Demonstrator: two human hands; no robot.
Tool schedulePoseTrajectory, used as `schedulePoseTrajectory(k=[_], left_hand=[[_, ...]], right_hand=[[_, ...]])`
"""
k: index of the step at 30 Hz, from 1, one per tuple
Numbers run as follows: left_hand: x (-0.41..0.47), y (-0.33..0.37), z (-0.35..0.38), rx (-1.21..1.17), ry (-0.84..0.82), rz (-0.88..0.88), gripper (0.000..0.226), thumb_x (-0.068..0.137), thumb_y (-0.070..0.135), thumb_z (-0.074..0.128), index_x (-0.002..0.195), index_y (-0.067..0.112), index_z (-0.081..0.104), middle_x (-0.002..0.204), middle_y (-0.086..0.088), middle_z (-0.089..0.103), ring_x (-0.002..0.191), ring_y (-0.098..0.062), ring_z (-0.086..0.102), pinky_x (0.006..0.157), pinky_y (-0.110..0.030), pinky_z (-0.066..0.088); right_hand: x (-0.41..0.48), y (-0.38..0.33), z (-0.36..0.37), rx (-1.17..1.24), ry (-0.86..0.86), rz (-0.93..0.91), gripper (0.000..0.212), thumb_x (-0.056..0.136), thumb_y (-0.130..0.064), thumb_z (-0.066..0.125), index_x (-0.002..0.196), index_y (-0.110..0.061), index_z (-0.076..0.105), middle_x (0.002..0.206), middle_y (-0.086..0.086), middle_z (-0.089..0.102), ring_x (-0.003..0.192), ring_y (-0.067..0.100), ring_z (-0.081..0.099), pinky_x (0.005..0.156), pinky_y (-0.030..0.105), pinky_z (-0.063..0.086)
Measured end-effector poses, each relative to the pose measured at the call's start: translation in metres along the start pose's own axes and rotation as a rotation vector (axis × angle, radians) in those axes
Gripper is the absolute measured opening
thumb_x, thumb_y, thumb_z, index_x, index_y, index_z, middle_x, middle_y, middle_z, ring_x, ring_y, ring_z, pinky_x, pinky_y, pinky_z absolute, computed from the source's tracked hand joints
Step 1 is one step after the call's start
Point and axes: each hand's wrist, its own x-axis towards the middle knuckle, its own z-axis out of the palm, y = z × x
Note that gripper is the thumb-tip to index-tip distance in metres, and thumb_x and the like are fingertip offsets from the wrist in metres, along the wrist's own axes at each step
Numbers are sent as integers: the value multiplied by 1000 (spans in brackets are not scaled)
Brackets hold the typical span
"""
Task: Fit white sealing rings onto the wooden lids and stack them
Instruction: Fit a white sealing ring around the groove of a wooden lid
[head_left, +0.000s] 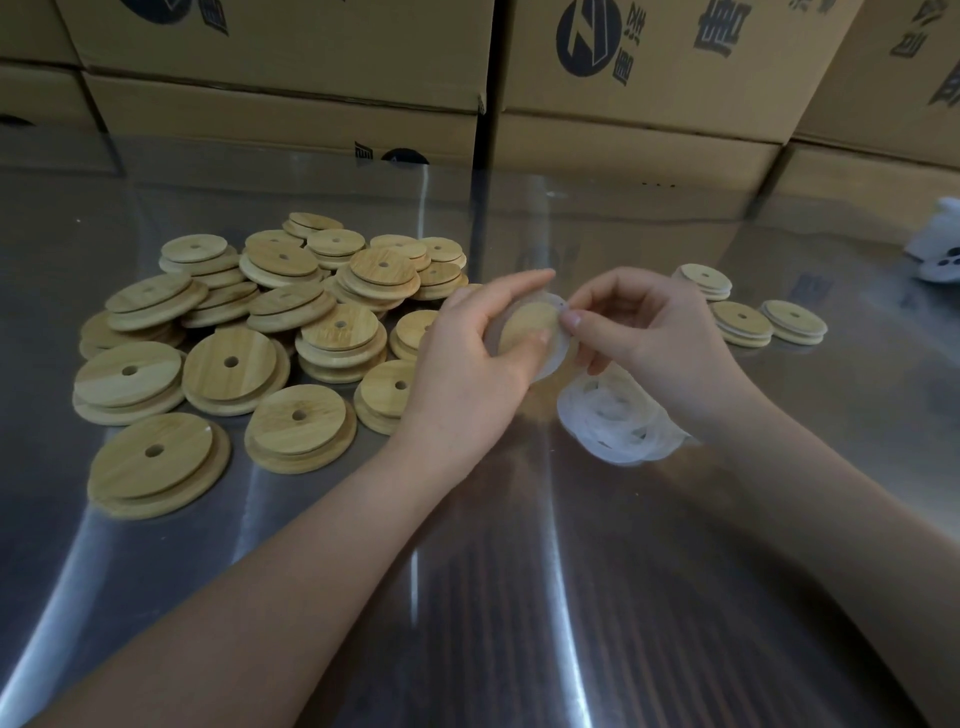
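Observation:
My left hand (467, 353) holds a round wooden lid (527, 325) above the steel table, thumb pressed on its face. A white sealing ring (557, 347) lies around the lid's edge. My right hand (644, 332) pinches that ring at the lid's upper right rim. A loose heap of white sealing rings (618, 418) lies on the table just below my right hand. A big pile of bare wooden lids (270, 322) with centre holes spreads to the left. Three lids with rings (740, 318) sit at the right, apart from the pile.
Stacked cardboard boxes (639, 88) wall off the far side of the reflective steel table (467, 597). A white bag (937, 249) lies at the far right edge.

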Motion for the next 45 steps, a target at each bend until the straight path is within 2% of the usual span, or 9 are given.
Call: schedulePoseTrajectory(k=[3, 6, 11, 17, 22, 30, 37, 41, 45], left_hand=[[-1, 1, 1, 122, -1, 46, 44, 86, 12, 69, 121, 39, 63, 113, 7, 55, 110, -7, 54, 100, -30, 46], [-1, 1, 1, 152, 3, 35, 43, 86, 9, 70, 118, 37, 65, 111, 9, 54, 109, -6, 53, 98, -26, 47], [0, 1, 0, 130, 62, 17, 35, 85, 11, 71, 110, 35, 69, 112, 10, 58, 106, -1, 56, 96, -24, 48], [2, 3, -2, 61, 83, -39, 29, 83, 10, 75, 102, 32, 72, 109, 7, 67, 104, -4, 62, 96, -34, 51], [2, 5, -3, 90, 60, -47, 32, 84, 6, 72, 105, 30, 72, 112, 8, 67, 106, 0, 60, 98, -27, 49], [0, 8, -2, 125, 35, -37, 33, 86, 4, 69, 104, 32, 71, 114, 9, 61, 108, -2, 56, 97, -24, 48], [-1, 10, -2, 158, 46, -15, 35, 85, 5, 69, 93, 39, 68, 110, 10, 57, 101, 7, 52, 84, 1, 38], [-1, 9, -2, 144, 70, -25, 33, 84, 8, 72, 88, 40, 69, 107, 11, 58, 101, 3, 55, 85, -6, 43], [0, 9, -4, 144, 56, -36, 31, 84, 10, 72, 86, 40, 68, 108, 10, 60, 101, 4, 55, 82, -4, 43]], right_hand=[[-2, 0, 3, -33, -46, -39, 13, 87, -5, 69, 81, -16, 70, 72, 7, 67, 63, 16, 60, 59, 29, 52], [-3, -1, 5, -46, -56, -62, 16, 86, -9, 69, 79, -23, 70, 78, 8, 68, 65, 17, 61, 62, 32, 54], [-3, 0, 7, -85, -27, -69, 14, 83, -10, 73, 80, -23, 68, 79, 4, 69, 74, 34, 65, 68, 50, 57], [-3, -1, 9, -156, 49, -90, 19, 81, -8, 75, 74, -24, 68, 76, 1, 71, 72, 21, 67, 70, 36, 57], [-2, -2, 8, -165, 48, -54, 20, 81, -7, 74, 73, -24, 68, 73, 2, 72, 68, 19, 69, 70, 33, 58], [2, -4, -1, -12, -43, 82, 13, 82, -3, 74, 74, -13, 71, 73, 13, 73, 67, 21, 71, 68, 29, 59], [4, -4, -8, 26, -124, 120, 20, 82, -3, 74, 72, -20, 74, 77, 14, 73, 69, 21, 71, 67, 25, 57], [3, -4, -8, 24, -132, 97, 21, 83, -2, 72, 74, -21, 74, 79, 16, 73, 71, 22, 71, 69, 25, 57], [1, -4, -6, 29, -112, 90, 15, 84, -2, 71, 78, -16, 73, 81, 16, 73, 72, 21, 71, 69, 25, 58]])
